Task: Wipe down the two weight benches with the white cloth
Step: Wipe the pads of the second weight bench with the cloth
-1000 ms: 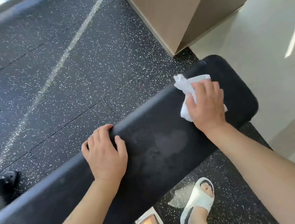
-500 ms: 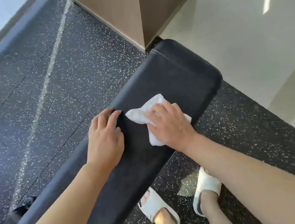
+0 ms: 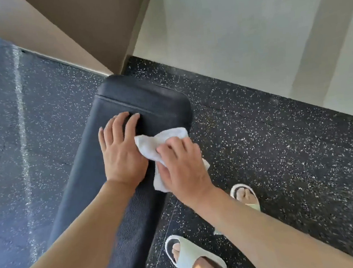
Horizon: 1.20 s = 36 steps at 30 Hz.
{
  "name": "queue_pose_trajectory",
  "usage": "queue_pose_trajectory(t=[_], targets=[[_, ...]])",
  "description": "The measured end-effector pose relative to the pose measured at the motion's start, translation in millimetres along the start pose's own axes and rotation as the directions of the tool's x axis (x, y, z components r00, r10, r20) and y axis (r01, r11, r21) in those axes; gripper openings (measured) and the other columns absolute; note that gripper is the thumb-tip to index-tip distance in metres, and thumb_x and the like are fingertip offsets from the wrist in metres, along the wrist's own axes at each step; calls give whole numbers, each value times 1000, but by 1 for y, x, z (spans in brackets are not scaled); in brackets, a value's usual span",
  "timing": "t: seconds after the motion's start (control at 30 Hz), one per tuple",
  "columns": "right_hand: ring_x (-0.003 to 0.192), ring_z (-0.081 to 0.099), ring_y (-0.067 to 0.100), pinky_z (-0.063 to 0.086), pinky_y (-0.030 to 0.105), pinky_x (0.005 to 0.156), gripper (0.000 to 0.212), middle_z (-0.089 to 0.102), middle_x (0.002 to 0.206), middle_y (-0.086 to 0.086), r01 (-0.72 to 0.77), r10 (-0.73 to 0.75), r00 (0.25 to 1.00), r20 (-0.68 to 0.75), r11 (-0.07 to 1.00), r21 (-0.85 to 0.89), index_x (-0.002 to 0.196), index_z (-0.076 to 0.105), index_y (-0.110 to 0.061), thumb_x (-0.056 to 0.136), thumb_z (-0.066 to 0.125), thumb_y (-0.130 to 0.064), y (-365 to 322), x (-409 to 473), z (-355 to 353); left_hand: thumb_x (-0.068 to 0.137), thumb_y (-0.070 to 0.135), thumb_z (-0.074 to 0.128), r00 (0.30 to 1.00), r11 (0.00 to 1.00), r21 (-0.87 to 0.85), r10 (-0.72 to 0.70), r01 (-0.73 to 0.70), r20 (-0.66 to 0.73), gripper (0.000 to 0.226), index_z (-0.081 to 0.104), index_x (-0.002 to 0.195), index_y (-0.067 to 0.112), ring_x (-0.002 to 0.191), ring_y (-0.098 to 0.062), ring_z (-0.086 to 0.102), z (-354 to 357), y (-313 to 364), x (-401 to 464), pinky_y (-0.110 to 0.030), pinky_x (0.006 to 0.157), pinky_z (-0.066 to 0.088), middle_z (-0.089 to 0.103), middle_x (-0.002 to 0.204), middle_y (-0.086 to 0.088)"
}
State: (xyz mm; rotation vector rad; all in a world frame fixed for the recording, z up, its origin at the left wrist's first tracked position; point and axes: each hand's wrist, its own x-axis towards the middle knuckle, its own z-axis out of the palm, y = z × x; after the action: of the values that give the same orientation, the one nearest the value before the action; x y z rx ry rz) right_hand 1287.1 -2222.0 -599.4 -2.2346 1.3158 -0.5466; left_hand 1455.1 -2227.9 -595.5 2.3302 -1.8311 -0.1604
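One black padded weight bench (image 3: 147, 102) runs from the lower left up to the middle of the head view, its rounded end near a beige pillar. My right hand (image 3: 182, 167) presses a crumpled white cloth (image 3: 151, 144) onto the pad's right edge. My left hand (image 3: 121, 151) lies flat on the pad right beside the cloth, fingers spread toward the stitched seam. A second bench is not in view.
A beige pillar (image 3: 72, 31) stands just beyond the bench end. Black speckled rubber floor (image 3: 279, 146) surrounds the bench; pale smooth floor (image 3: 247, 31) lies at the upper right. My feet in white slides (image 3: 190, 258) stand to the right of the bench.
The view has swung so the bench points more upright. My right hand has dragged the cloth back from the bench end toward the right edge, beside my left hand.
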Motion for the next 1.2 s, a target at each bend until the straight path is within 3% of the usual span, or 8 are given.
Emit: queue_pose_trajectory(t=[0.1,0.17,0.27,0.47,0.67,0.9,1.07,1.2], targets=[[92,53,28,47,47,73,20,57,109,5,-54,54,999,0,992,116,111,63,-16,93,62,-25,8,-24,4,92,14,46,997,999,-36,12,-15,-77,54,57,146,16,134,-42,48,12,-4,-3,-60,118,33,50,152,-12],[96,52,28,48,48,77,22,56,114,6,-158,169,984,-48,972,176,113,63,-14,93,61,-23,19,-20,5,92,13,45,996,999,-36,21,-24,-86,55,56,145,17,134,-40,47,15,-7,-3,-57,120,32,48,151,-11],[98,51,32,47,52,83,26,55,116,12,-316,371,916,-153,902,294,115,63,-6,95,56,-21,35,21,3,93,13,43,996,999,-41,30,-34,-80,53,55,145,15,134,-41,45,18,-9,-3,-56,121,30,46,151,-13],[99,50,31,46,52,87,34,55,115,12,-448,589,778,-220,764,464,115,61,-6,98,46,-31,54,103,2,90,9,44,996,999,-17,48,-49,-72,54,56,143,8,131,-46,46,20,-10,-1,-57,119,31,47,150,-19],[102,44,27,42,44,92,26,48,119,8,-423,621,735,-273,734,531,120,55,-8,96,52,-18,27,53,25,91,15,42,996,998,-35,59,-61,-65,54,55,143,10,133,-46,44,22,-12,-1,-58,120,29,46,151,-18],[109,42,17,37,28,97,25,42,121,-8,-397,649,714,-262,684,613,123,48,-18,98,47,-22,-47,-45,71,90,17,42,993,995,-64,66,-73,-100,54,59,142,15,133,-42,46,20,-10,1,-58,117,32,49,151,-12],[110,43,15,40,31,96,23,40,120,-14,-409,674,698,-242,653,637,120,47,-22,97,49,-17,-93,-101,92,91,18,44,990,989,-126,60,-76,-125,53,60,142,21,130,-40,46,18,-10,-2,-57,118,32,50,151,-6],[111,45,13,41,30,96,25,43,121,-10,-405,656,729,-193,642,652,120,50,-21,98,55,-10,-115,-136,95,92,17,46,992,990,-128,47,-62,-113,53,61,142,21,129,-41,47,15,-8,-7,-54,119,32,51,150,-7]])
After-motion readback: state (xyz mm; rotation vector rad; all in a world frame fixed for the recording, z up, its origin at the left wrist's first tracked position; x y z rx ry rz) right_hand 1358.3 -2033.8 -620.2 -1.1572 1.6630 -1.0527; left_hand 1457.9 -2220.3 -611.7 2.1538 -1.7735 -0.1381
